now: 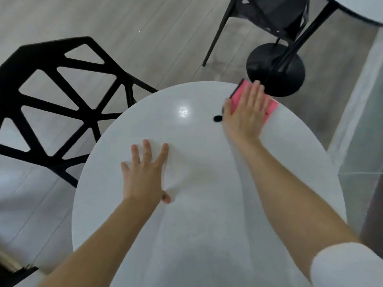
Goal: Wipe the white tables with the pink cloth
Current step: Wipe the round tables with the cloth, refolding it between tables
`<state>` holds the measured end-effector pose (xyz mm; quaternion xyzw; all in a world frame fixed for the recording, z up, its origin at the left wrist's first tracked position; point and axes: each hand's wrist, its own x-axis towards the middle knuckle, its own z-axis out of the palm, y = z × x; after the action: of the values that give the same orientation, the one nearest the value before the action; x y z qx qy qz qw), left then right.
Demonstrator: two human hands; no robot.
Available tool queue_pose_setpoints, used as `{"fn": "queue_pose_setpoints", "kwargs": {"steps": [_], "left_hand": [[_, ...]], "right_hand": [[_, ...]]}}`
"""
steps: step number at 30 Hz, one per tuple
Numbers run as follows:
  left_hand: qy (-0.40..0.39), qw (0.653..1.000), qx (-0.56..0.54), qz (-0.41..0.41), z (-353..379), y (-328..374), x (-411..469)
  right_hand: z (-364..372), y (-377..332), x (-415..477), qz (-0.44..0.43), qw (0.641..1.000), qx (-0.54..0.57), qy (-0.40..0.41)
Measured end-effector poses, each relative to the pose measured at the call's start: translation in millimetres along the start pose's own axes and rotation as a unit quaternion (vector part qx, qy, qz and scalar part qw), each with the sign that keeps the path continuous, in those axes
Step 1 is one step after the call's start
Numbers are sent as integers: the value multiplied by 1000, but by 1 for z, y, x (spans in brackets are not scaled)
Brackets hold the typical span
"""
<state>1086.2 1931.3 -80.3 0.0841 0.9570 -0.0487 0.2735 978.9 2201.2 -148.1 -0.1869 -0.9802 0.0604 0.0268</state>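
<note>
Pressing the pink cloth [272,106] flat under your right hand [245,117], fingers straight, you wipe the far right edge of the white table [207,183]. Your left hand [143,177] lies open, holding nothing. I think the other table [362,9], far right, comes after.

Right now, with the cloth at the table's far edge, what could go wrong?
1. The cloth under the right hand sits at the table rim; an outward stroke could push it off.
2. A small black object lies beside the thumb; a sweep back might knock it away.
3. The left hand rests flat on the table and may leave prints.
</note>
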Motion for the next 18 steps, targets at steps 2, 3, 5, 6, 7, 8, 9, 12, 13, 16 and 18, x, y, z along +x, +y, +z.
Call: {"fn": "queue_pose_setpoints", "kwargs": {"steps": [2,3,5,6,7,8,9,12,13,16,18], "left_hand": [[-4,1000,-2,-2,-2,-1,1],[-7,1000,-4,-3,-1,-2,1],[-9,1000,-3,-6,1,-1,1],[-6,1000,-3,-6,1,-1,1],[-6,1000,-6,-5,-1,-1,1],[-8,1000,-7,-6,-2,-1,0],[-6,1000,-5,-6,-2,-1,-1],[0,1000,5,2,-3,-1,-2],[3,1000,6,4,-4,-1,-2],[3,1000,11,9,-5,1,-1],[-1,1000,13,7,-5,1,0]], "right_hand": [[15,-88,-11,-127,992,27,2],[20,-128,-19,-198,980,17,-22],[21,-167,-31,-299,951,8,-71],[21,-162,-27,-325,943,9,-74],[20,-141,-23,-335,940,22,-61],[17,-108,-21,-321,945,35,-49],[13,-64,-20,-277,959,41,-40],[-11,87,-39,-87,996,22,-28],[-18,126,-51,-36,999,12,-26],[-24,149,-72,113,993,-10,-15],[-21,94,-63,148,989,0,-15]]}}
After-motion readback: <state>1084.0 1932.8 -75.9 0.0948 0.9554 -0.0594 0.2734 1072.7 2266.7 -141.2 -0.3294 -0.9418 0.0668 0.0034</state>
